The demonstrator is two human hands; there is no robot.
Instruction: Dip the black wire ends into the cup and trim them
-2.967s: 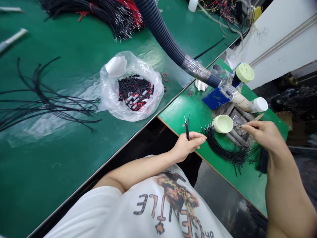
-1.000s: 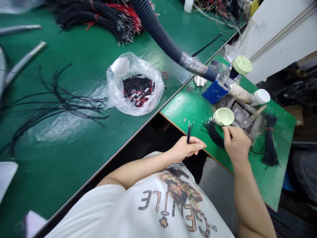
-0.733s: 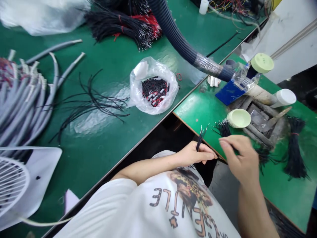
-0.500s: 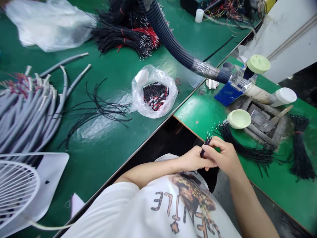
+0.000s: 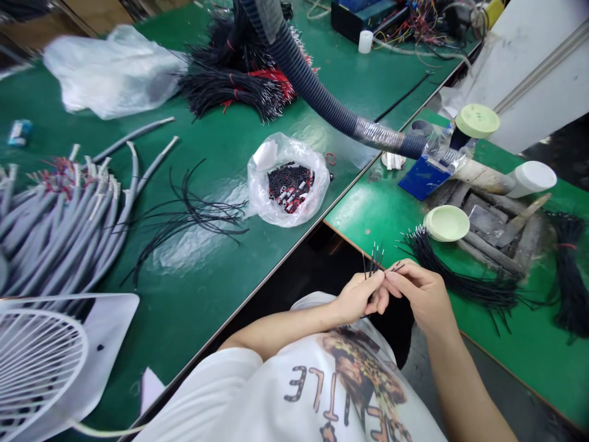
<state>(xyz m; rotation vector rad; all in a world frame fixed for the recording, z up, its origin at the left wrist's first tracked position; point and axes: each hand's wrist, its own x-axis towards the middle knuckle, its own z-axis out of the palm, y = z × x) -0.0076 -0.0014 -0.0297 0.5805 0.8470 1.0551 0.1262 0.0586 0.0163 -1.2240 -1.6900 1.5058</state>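
Observation:
Close in front of my body, my left hand [image 5: 361, 296] is closed around several thin black wires [image 5: 373, 261] whose pale stripped tips point up. My right hand [image 5: 421, 291] pinches one or two dark wire ends [image 5: 398, 266], its fingertips meeting those of my left hand. To the right of it lies a fanned bundle of black wires [image 5: 446, 273] with bare silvery ends. A clear plastic bag [image 5: 258, 196] of small black, red and whitish pieces [image 5: 291, 184] sits open on the green table beyond my hands.
A ribbed hose [image 5: 322, 86] arches over the tables to a blue box [image 5: 424, 177]. Grey cables [image 5: 69, 239] and a white fan [image 5: 41, 368] occupy the left. Loose black wires [image 5: 193, 209] lie mid-table. A green cup [image 5: 446, 222] stands beside a dark worn frame [image 5: 492, 227].
My hands have drawn slightly apart. The wires, bunched between both hands before, now fan upward from my left, while my right holds a few ends off to the right. The view has tipped slightly.

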